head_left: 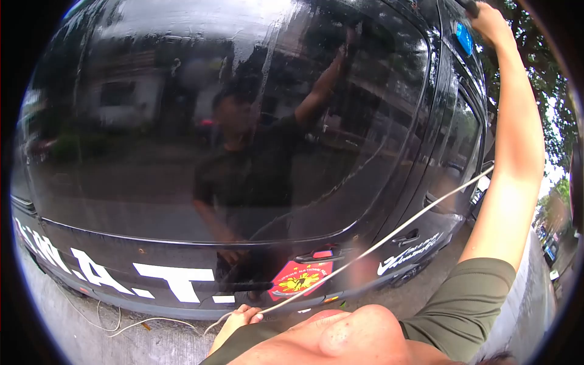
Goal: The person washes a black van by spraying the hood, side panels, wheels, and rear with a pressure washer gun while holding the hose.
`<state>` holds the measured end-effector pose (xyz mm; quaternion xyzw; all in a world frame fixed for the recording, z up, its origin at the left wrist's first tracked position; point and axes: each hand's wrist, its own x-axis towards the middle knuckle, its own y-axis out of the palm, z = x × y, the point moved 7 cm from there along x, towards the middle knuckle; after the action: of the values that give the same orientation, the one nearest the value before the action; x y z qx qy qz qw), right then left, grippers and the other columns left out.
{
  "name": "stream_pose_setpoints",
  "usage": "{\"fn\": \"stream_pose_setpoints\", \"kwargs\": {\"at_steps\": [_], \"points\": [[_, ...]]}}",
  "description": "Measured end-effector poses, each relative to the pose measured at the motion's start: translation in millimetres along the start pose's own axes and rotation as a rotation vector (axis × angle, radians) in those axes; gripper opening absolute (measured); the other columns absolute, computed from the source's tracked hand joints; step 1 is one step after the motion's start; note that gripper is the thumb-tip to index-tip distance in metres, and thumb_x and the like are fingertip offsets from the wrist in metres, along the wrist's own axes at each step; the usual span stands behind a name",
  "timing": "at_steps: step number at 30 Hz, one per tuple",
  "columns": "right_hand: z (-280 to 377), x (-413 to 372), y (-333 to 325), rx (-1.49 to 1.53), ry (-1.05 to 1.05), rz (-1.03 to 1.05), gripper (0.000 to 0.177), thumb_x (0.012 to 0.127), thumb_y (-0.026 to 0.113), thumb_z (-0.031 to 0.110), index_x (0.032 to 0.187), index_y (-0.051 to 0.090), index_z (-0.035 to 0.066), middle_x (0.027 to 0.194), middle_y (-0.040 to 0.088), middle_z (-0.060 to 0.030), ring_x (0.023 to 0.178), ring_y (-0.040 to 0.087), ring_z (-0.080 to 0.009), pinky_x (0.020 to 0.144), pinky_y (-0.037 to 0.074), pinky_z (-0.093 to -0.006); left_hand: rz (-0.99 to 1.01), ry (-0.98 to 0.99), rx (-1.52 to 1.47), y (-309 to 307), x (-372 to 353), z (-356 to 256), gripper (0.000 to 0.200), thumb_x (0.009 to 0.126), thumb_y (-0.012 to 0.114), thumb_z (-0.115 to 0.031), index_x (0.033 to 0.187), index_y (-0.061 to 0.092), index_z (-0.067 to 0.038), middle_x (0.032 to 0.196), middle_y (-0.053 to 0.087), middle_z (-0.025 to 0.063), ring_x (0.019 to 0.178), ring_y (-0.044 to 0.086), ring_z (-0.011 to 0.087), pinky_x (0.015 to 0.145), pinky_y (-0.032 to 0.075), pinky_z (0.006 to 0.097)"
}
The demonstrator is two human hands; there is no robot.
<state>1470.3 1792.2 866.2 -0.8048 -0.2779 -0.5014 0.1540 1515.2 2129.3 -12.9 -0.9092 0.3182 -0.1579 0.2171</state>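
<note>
Daylight glares off the black van (243, 182), amid fisheye curving and dark corners.

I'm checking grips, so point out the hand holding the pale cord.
The left hand, the lower one, holds the pale cord; the right hand is raised high, gripping a dark handle.

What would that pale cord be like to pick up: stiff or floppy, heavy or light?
The pale cord is probably floppy, since its slack part lies in loose curves on the pavement. It is likely light, being so thin. Pulled, it should straighten readily: the stretch rising from the left hand looks nearly straight.
</note>
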Motion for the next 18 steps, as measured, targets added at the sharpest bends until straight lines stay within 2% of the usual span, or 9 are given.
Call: {"fn": "stream_pose_setpoints", "kwargs": {"at_steps": [1, 4, 7, 11, 12, 13, 15, 16, 18], "points": [[-3, -5, 0, 0.004, -0.030, -0.044, 0.054, 0.093, 0.073, 0.052, 0.108, 0.075, 0.000, 0.094, 0.077, -0.0202, 0.092, 0.074, -0.0363, 0.087, 0.055, -0.0449, 0.009, 0.002, 0.006, 2, -2, 3, 0.032, 0.101, 0.067, -0.033, 0.118, 0.074, -0.006, 0.109, 0.066, 0.0251, 0.101, 0.068, 0.0466, 0.088, 0.056, 0.0528], [-44, -39, 8, 0.137, 0.165, 0.199, 0.053, 0.096, 0.071, 0.048, 0.122, 0.071, 0.002, 0.110, 0.076, -0.0233, 0.108, 0.071, -0.0412, 0.096, 0.054, -0.0466, 0.033, 0.013, 0.039, 7, -10, 19, 0.033, 0.101, 0.068, -0.034, 0.117, 0.074, -0.006, 0.109, 0.066, 0.0255, 0.101, 0.068, 0.0467, 0.087, 0.056, 0.0528], [-71, -91, -14, 0.135, 0.198, 0.096, 0.053, 0.096, 0.070, 0.049, 0.121, 0.073, 0.002, 0.110, 0.076, -0.0231, 0.109, 0.072, -0.0403, 0.096, 0.054, -0.0457, 0.075, 0.016, 0.085, 13, -21, 37, 0.033, 0.101, 0.068, -0.034, 0.116, 0.074, -0.006, 0.109, 0.066, 0.0259, 0.101, 0.068, 0.0469, 0.087, 0.056, 0.0528], [-90, -162, -33, 0.414, 0.326, 0.197, 0.054, 0.095, 0.072, 0.053, 0.110, 0.074, 0.001, 0.091, 0.076, -0.0134, 0.085, 0.071, -0.0234, 0.083, 0.053, -0.0392, 0.118, -0.049, 0.145, 17, -39, 54, 0.035, 0.098, 0.072, -0.038, 0.108, 0.076, -0.005, 0.107, 0.067, 0.0265, 0.097, 0.069, 0.0482, 0.084, 0.057, 0.0546], [-96, -173, -31, 0.410, 0.408, 0.390, 0.053, 0.094, 0.074, 0.054, 0.096, 0.072, 0.001, 0.070, 0.065, -0.0047, 0.064, 0.059, -0.0150, 0.066, 0.048, -0.0347, 0.121, -0.046, 0.163, 25, -44, 71, 0.035, 0.098, 0.072, -0.039, 0.107, 0.076, -0.005, 0.105, 0.067, 0.0261, 0.095, 0.069, 0.0483, 0.083, 0.057, 0.0551], [-99, -182, -31, 0.508, 0.328, 0.278, 0.051, 0.094, 0.075, 0.053, 0.086, 0.068, 0.003, 0.058, 0.054, 0.0014, 0.051, 0.048, -0.0113, 0.055, 0.040, -0.0322, 0.125, -0.044, 0.180, 33, -50, 85, 0.035, 0.098, 0.072, -0.039, 0.105, 0.076, -0.005, 0.104, 0.068, 0.0258, 0.093, 0.070, 0.0485, 0.081, 0.057, 0.0557], [-29, -210, -115, 0.587, 0.409, 0.132, 0.029, 0.085, 0.079, 0.023, 0.105, 0.077, 0.001, 0.093, 0.078, -0.0175, 0.085, 0.074, -0.0278, 0.081, 0.057, -0.0405, 0.137, 0.011, 0.237, 43, -63, 95, 0.033, 0.099, 0.071, -0.037, 0.105, 0.074, -0.005, 0.099, 0.068, 0.0251, 0.090, 0.070, 0.0486, 0.079, 0.057, 0.0565], [-28, -214, -121, 0.551, 0.321, 0.167, 0.035, 0.089, 0.079, 0.028, 0.107, 0.077, -0.002, 0.093, 0.078, -0.0167, 0.087, 0.073, -0.0252, 0.082, 0.055, -0.0389, 0.155, 0.012, 0.284, 47, -71, 95, 0.032, 0.099, 0.071, -0.037, 0.105, 0.073, -0.005, 0.098, 0.068, 0.0252, 0.090, 0.070, 0.0488, 0.079, 0.057, 0.0566], [-48, -230, -122, 0.405, 0.402, 0.184, 0.038, 0.088, 0.079, 0.029, 0.106, 0.076, -0.004, 0.096, 0.078, -0.0203, 0.091, 0.074, -0.0304, 0.084, 0.056, -0.0411, 0.183, 0.009, 0.306, 46, -89, 69, 0.031, 0.101, 0.068, -0.034, 0.102, 0.068, -0.003, 0.097, 0.066, 0.0265, 0.090, 0.068, 0.0511, 0.078, 0.055, 0.0578]]}}
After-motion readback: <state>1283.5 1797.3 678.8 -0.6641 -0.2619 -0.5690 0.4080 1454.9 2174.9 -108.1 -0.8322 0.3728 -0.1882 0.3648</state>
